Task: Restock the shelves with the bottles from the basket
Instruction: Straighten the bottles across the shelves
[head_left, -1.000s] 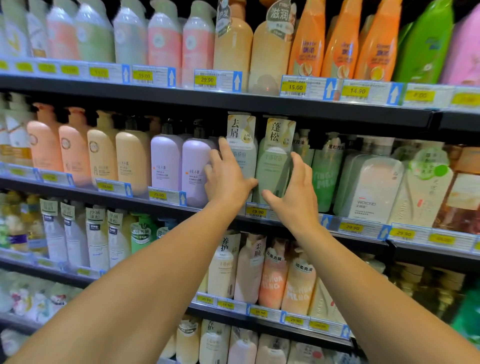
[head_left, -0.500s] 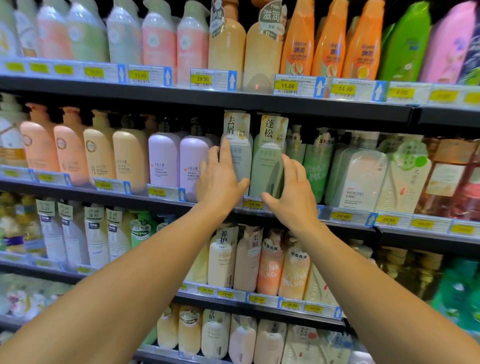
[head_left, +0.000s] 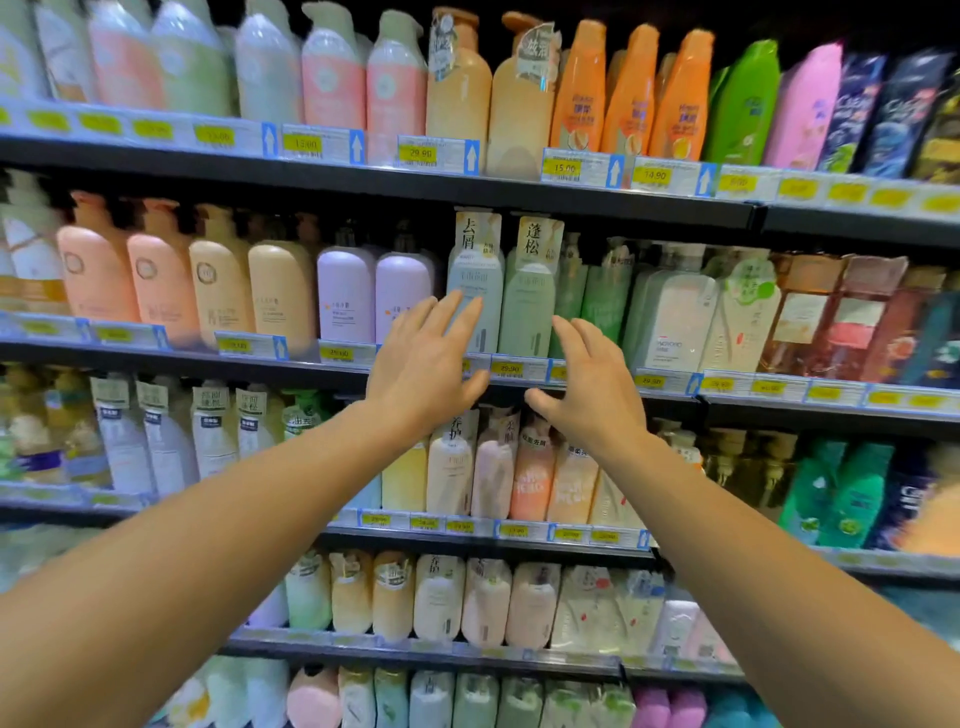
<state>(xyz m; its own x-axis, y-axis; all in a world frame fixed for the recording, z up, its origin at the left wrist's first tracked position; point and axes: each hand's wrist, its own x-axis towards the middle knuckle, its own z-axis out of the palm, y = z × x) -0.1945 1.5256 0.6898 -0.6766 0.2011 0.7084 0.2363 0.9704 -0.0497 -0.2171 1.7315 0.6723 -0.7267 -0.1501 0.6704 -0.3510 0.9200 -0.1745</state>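
Two pale green bottles with paper neck tags stand side by side on the second shelf: the left one (head_left: 477, 291) and the right one (head_left: 531, 301). My left hand (head_left: 423, 366) hovers in front of the left bottle's lower part, fingers straight and spread, holding nothing. My right hand (head_left: 589, 387) hangs just right of the right bottle, fingers relaxed, off the bottle. Both hands sit at the level of the shelf edge (head_left: 519, 370) with its yellow price labels. The basket is out of view.
Shelves packed with bottles fill the view: lilac bottles (head_left: 374, 296) left of the green pair, darker green ones (head_left: 605, 306) to the right, peach and cream bottles (head_left: 496, 467) on the shelf below. The upper shelf edge (head_left: 467, 192) overhangs the green bottles.
Both hands have come back and down from the two pale green bottles and let go of them. The bottles stay upright on the shelf. The camera has backed off slightly.
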